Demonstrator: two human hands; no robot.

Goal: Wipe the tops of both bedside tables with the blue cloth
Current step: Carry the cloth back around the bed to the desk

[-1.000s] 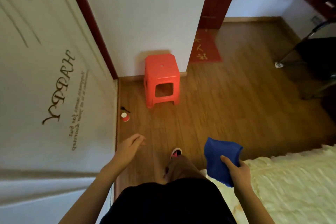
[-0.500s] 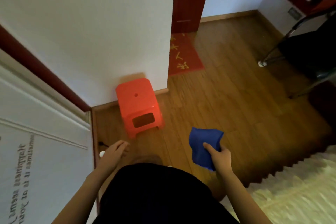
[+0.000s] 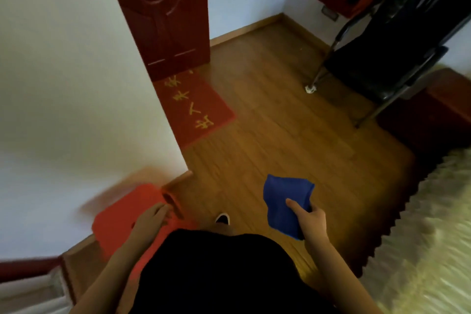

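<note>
Head view, looking down: the right hand (image 3: 312, 222) at about five o'clock is clamped on the blue cloth (image 3: 285, 202), thumb lying across its front, the cloth hanging in the air above the wooden floor (image 3: 280, 135). At seven o'clock the left hand (image 3: 150, 219) hangs with its fingers loosely curled and holds nothing, in front of a blurred red plastic stool (image 3: 122, 214). A red doormat (image 3: 196, 109) lies at eleven o'clock, a black chair (image 3: 387, 58) at two, the bed's pale cover (image 3: 433, 237) at four.
</note>
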